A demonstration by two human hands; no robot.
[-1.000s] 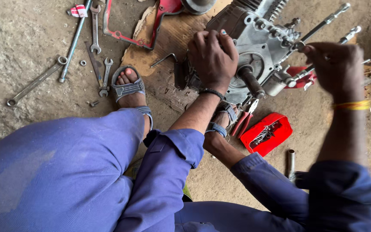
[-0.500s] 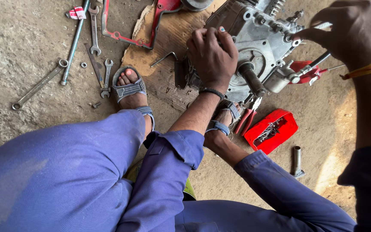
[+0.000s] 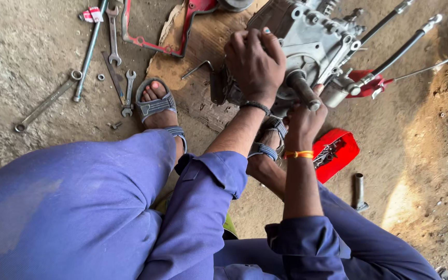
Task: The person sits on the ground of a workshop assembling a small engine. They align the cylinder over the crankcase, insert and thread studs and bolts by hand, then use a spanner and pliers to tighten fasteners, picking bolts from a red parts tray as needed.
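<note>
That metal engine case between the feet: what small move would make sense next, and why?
Probably a firmer hold with the right hand around the shaft. The left hand already presses on top of the engine case, while the right hand sits just under the protruding shaft. How it grips is hidden.

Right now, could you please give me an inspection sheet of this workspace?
Surface: bare dusty concrete floor; a cardboard sheet lies under the engine.
Job's things: grey engine block with a protruding shaft.
Clutter: spanners, a long rod, a red gasket, a red tray of small parts, a socket.
Hands: left hand presses on the engine casing; right hand is under the shaft, its grip hidden.
Cables: two black sheathed cables run off the engine.
Surroundings: the person's blue overalls and sandalled feet.
</note>
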